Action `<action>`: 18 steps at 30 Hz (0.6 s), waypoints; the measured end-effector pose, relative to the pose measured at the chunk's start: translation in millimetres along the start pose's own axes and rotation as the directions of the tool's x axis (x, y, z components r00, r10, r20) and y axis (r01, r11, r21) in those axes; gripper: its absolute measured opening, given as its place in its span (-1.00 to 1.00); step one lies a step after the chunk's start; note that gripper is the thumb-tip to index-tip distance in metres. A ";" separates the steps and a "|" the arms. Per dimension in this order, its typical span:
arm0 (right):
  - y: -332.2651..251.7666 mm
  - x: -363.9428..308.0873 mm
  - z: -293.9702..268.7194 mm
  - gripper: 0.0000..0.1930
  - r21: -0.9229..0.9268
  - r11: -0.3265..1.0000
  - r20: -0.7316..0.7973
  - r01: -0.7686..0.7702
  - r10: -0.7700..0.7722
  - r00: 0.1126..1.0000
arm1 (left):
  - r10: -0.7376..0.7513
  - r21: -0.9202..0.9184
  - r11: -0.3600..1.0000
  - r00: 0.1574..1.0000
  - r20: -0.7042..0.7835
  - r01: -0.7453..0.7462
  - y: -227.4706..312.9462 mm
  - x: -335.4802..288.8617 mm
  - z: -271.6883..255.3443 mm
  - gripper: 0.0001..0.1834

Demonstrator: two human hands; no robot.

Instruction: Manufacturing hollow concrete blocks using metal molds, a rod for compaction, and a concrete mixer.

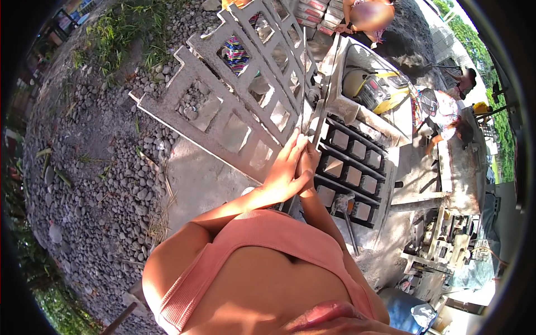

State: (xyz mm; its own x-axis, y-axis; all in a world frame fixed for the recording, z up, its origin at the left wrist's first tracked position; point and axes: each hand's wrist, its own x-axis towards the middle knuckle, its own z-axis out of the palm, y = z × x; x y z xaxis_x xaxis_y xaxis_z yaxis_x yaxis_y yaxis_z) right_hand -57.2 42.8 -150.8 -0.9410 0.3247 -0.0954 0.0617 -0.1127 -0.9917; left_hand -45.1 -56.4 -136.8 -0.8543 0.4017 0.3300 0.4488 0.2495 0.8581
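A person in a pink ribbed top looks down at their own 2 bare hands in a sunlit yard. At least 3 grey concrete lattice panels fan out on the left, seemingly standing on edge, the nearest close beside the left hand. To the right of the right hand is a dark grid mould with rows of square compartments, and a long-handled tool rests with its head on the mould's lower part.

The likeliest trouble is a knock: if an elbow or forearm swings left, a panel could tip against its neighbour, chipping its thin bars or pinching fingers. A swing of the right arm could catch the tool's handle and drag its head across the compartments. Rough concrete edges could also scrape bare skin.

As for the grip, the hands meet roughly palm to palm, fingers mostly straight and pointing away from the body, the left thumb crossing toward the right hand. Neither visibly curls around anything. The palms are hidden, so whether something small lies between them cannot be told, nor whether the fingertips touch the mould's edge or only appear in front of it.
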 end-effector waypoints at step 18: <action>-2.0 13.0 2.3 -0.67 0.047 0.961 -0.091 0.272 -0.267 0.959 | 0.344 -0.088 0.933 0.936 -0.071 -0.349 -5.1 13.1 11.0 -0.28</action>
State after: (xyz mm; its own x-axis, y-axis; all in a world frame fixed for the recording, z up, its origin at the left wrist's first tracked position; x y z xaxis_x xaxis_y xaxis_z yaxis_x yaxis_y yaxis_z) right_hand -70.4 45.1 -149.9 -0.8890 0.4270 0.1657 -0.2125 -0.0640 -0.9751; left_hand -55.7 -42.7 -141.2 -0.6640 0.3994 0.6321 0.6942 0.0153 0.7196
